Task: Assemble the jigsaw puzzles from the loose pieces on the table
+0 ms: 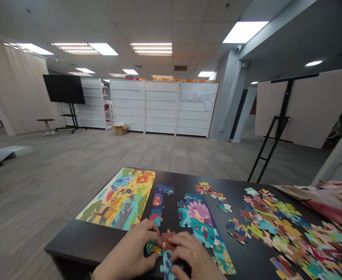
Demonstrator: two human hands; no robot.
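Observation:
At the near edge of the black table, my left hand (136, 249) pinches a dark puzzle piece with yellow and teal (152, 247). Beside it, the fingers of my right hand (192, 252) are closed on the edge of a brown puzzle piece (167, 240). A teal and purple piece (167, 264) lies below the brown one, partly covered by my right hand. Ahead lies a joined strip with a red animal (157, 200). To the right is a larger joined section with a pink-purple peacock (198, 212).
A finished-looking animal picture sheet (121, 198) lies at the left of the black table (177, 179). Small joined clusters (238, 230) and a big pile of loose pieces (287, 229) cover the right side. Crumpled cloth (331, 198) sits at the right edge, with an easel-like stand (281, 120) behind.

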